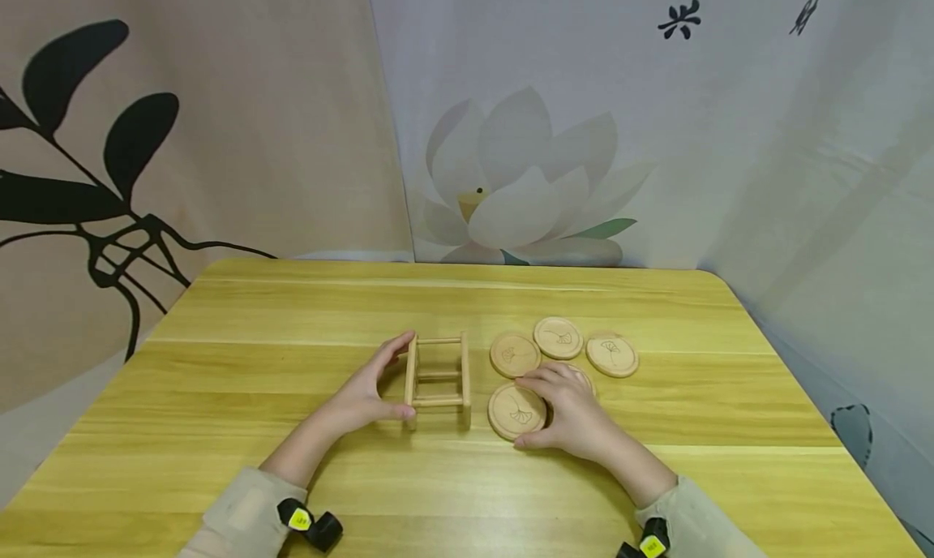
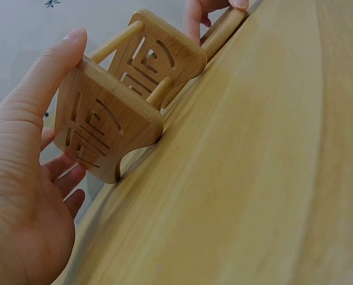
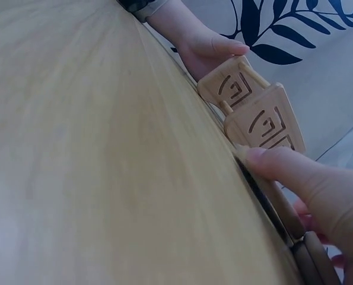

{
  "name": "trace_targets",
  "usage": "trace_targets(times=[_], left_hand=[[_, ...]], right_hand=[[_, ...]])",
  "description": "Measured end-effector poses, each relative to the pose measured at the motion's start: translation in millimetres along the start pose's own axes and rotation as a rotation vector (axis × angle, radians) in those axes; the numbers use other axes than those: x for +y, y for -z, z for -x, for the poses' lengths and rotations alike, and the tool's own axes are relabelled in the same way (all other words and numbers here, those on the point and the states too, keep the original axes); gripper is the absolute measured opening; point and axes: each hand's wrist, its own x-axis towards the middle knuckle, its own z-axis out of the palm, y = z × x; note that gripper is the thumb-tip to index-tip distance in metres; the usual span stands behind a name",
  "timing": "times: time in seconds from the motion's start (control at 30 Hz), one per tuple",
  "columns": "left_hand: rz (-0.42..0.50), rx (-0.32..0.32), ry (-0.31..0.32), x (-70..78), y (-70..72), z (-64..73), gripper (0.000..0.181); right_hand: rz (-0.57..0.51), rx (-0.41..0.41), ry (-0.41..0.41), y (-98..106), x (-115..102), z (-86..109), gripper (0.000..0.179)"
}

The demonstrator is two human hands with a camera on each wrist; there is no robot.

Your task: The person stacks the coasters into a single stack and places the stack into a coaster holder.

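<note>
The left grip [image 1: 367,392], a bare hand, grasps the left side panel of a small pale wooden rack [image 2: 126,122]. The thumb bears on the panel's near end and the fingers reach round to its far end, leaving a wide span between thumb and fingers. The right grip [image 1: 572,408], also a bare hand, grasps a round, flat, pale wooden disc [image 1: 516,412] by its rim, thumb at the near edge and fingers at the far edge.

The rack stands upright on the tabletop [image 1: 438,493], left of the disc and apart from it. It consists of two parallel panels joined by round dowels. The panels are smooth and fine-grained, with rounded corners, straight and curved slots cut in a geometric pattern, and an arched recess in the lower edge.

The disc shows a raised rim and a fine dark leaf-shaped line drawing on its face. A partly covered disc [image 1: 585,379] lies beside it, largely hidden by the right grip. Beyond these lie three matching discs: a left disc [image 1: 515,355], a far disc [image 1: 558,338] and a right disc [image 1: 612,355].

The tabletop is yellowish wood with lengthwise grain bands. Behind it hangs pale cloth [image 1: 292,136] with a lotus print [image 1: 525,185].
</note>
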Motion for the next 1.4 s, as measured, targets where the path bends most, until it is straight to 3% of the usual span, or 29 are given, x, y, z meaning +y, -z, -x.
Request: trace_targets(times=[0.67, 1.4], left_hand=[[0.003, -0.002, -0.007, -1.6, -0.8, -0.8, 0.109], [-0.001, -0.001, -0.008, -2.0, -0.9, -0.4, 0.107]], right_hand=[[-0.095, 0.11, -0.003, 7, 1, 1.8, 0.081], [-0.081, 0.204, -0.026, 23, 19, 3.9, 0.079]])
